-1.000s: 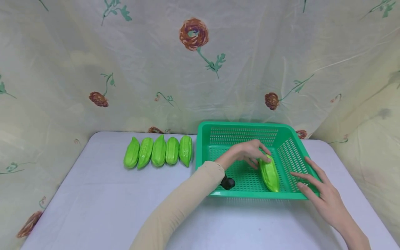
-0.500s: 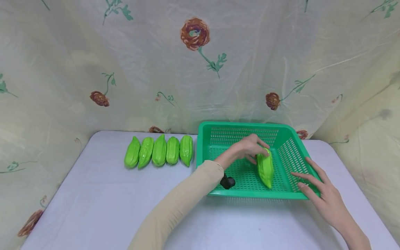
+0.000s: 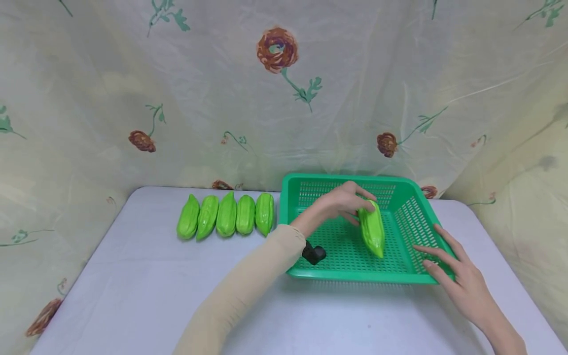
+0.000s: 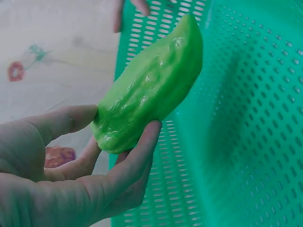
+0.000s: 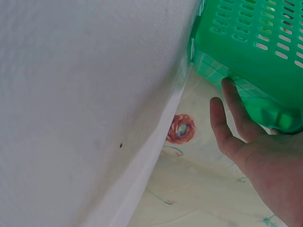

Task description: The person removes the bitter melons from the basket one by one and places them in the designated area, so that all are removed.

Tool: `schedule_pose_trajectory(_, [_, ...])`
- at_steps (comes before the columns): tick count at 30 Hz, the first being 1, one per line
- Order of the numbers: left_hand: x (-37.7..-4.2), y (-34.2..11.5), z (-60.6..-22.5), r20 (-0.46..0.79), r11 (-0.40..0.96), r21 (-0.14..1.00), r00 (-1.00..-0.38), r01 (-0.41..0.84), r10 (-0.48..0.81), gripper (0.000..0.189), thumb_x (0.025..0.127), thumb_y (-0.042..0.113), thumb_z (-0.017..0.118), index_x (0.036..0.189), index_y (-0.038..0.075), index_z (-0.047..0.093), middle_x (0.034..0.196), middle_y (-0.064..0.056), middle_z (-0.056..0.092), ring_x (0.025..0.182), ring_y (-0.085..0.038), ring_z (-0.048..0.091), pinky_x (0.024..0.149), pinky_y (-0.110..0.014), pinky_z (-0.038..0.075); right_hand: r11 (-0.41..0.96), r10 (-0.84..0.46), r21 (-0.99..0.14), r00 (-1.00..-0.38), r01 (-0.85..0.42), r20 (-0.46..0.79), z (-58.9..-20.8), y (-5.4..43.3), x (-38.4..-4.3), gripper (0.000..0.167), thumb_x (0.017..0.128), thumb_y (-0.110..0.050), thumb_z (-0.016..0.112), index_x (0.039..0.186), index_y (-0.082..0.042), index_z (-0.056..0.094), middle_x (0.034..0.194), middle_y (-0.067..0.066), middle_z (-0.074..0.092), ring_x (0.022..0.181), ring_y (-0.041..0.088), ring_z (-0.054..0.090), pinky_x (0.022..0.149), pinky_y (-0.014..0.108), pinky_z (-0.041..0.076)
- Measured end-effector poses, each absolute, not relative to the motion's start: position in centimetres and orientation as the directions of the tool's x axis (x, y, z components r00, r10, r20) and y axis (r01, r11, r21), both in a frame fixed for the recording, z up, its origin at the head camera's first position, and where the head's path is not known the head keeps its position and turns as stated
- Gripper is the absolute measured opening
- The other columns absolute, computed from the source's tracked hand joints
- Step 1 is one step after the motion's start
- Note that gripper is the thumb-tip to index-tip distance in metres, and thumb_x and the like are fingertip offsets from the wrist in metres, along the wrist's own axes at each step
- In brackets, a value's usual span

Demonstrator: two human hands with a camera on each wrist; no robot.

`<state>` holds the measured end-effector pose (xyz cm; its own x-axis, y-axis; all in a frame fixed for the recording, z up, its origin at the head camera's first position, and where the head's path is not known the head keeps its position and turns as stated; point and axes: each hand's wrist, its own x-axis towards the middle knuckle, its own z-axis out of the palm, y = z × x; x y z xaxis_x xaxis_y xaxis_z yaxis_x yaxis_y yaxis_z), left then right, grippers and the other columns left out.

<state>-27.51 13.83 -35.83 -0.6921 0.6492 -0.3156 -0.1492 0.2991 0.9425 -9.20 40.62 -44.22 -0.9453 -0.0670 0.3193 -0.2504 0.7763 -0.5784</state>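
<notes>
My left hand [image 3: 348, 199] holds a glossy, bumpy light-green bitter gourd [image 3: 372, 229] inside the green plastic basket [image 3: 426, 202]. In the left wrist view, thumb and fingers pinch the blunt end of the gourd [image 4: 147, 85], and its tapered tip points up and away. On the basket's right side, my right hand [image 3: 466, 281] straddles the rim, some fingers over the inside and others along the outer wall. From below, the right wrist view has two fingers [image 5: 236, 111] of that hand against the outside of the basket [image 5: 255, 66].
Several more bitter gourds [image 3: 226, 214] lie side by side in a row at the back left of the white-covered table [image 3: 133, 286]. A flowered curtain [image 3: 199, 98] hangs behind and at both sides. A small black device [image 3: 314, 254] sits at my left wrist.
My left hand has shifted to the left and back inside the basket, lifting the gourd with it. The right hand stays at the basket's rim, and the row of gourds is unchanged.
</notes>
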Motion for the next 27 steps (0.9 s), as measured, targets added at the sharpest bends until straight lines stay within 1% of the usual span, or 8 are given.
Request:
schedule_pose_trajectory(2, [-27.5,13.3,-35.4,-0.302,0.285,0.948,-0.696,-0.144,0.652,0.043,0.104,0.007,0.070,0.147,0.004,0.066,0.125,-0.021,0.075,0.128,-0.044,0.071,0.108,-0.059,0.058,0.776,-0.066,-0.580,-0.945,-0.250,0.320,-44.2,40.6,-9.2,0.032,0.108,-0.017,0.063,0.139,-0.018,0.072,0.181,-0.005,0.022,0.156,-0.019,0.013,0.105,0.088,0.030])
schedule_pose_trajectory(6, [-27.3,12.1,-34.5,-0.276,0.263,0.956,-0.690,-0.128,0.669,0.045,0.105,0.010,0.069,0.149,0.006,0.064,0.127,-0.019,0.076,0.125,-0.041,0.073,0.108,-0.056,0.059,0.778,-0.062,-0.578,-0.946,-0.245,0.318,-44.3,40.6,-9.1,0.033,0.109,-0.017,0.063,0.140,-0.019,0.072,0.181,-0.006,0.021,0.156,-0.019,0.013,0.104,0.087,0.032])
schedule_pose_trajectory(9, [-27.1,11.0,-33.9,-0.258,0.247,0.962,-0.697,-0.118,0.669,0.044,0.105,0.011,0.069,0.148,0.008,0.065,0.124,-0.014,0.076,0.113,-0.032,0.077,0.107,-0.053,0.060,0.781,-0.061,-0.575,-0.946,-0.244,0.317,-44.2,40.6,-9.1,0.033,0.109,-0.018,0.063,0.140,-0.019,0.072,0.181,-0.006,0.021,0.155,-0.020,0.014,0.102,0.086,0.033])
schedule_pose_trajectory(13, [-26.8,9.4,-33.2,-0.223,0.211,0.972,-0.713,-0.107,0.665,0.042,0.105,0.012,0.070,0.146,0.009,0.066,0.116,-0.007,0.073,0.096,-0.018,0.072,0.106,-0.053,0.061,0.779,-0.067,-0.574,-0.945,-0.250,0.321,-44.2,40.6,-9.2,0.033,0.109,-0.017,0.063,0.140,-0.019,0.072,0.181,-0.005,0.022,0.155,-0.020,0.014,0.103,0.086,0.033])
schedule_pose_trajectory(16, [-26.6,8.3,-32.9,-0.199,0.193,0.977,-0.726,-0.094,0.659,0.039,0.105,0.013,0.070,0.144,0.010,0.068,0.117,-0.005,0.073,0.097,-0.014,0.071,0.101,-0.049,0.064,0.777,-0.069,-0.576,-0.944,-0.254,0.323,-44.2,40.6,-9.2,0.033,0.108,-0.017,0.063,0.140,-0.019,0.072,0.181,-0.006,0.022,0.155,-0.020,0.014,0.104,0.086,0.033])
schedule_pose_trajectory(20, [-26.0,6.8,-32.8,-0.184,0.186,0.979,-0.736,-0.079,0.652,0.039,0.105,0.014,0.070,0.144,0.012,0.068,0.126,-0.008,0.073,0.104,-0.015,0.073,0.094,-0.042,0.067,0.775,-0.069,-0.578,-0.943,-0.256,0.325,-44.2,40.6,-9.2,0.033,0.108,-0.017,0.063,0.140,-0.020,0.072,0.181,-0.006,0.022,0.155,-0.020,0.014,0.105,0.086,0.032])
schedule_pose_trajectory(22, [-25.8,6.1,-32.8,-0.178,0.182,0.980,-0.736,-0.076,0.654,0.040,0.106,0.014,0.069,0.146,0.012,0.067,0.130,-0.011,0.072,0.105,-0.016,0.073,0.094,-0.042,0.067,0.774,-0.071,-0.578,-0.943,-0.258,0.325,-44.2,40.6,-9.2,0.033,0.108,-0.016,0.063,0.140,-0.020,0.072,0.181,-0.006,0.022,0.155,-0.020,0.014,0.105,0.087,0.032])
schedule_pose_trajectory(27, [-25.3,4.6,-33.0,-0.169,0.166,0.983,-0.736,-0.077,0.656,0.041,0.107,0.012,0.067,0.148,0.011,0.065,0.139,-0.014,0.068,0.105,-0.018,0.070,0.099,-0.045,0.065,0.774,-0.071,-0.578,-0.942,-0.259,0.327,-44.2,40.6,-9.2,0.033,0.108,-0.016,0.063,0.140,-0.019,0.072,0.181,-0.005,0.022,0.155,-0.020,0.014,0.104,0.086,0.032])
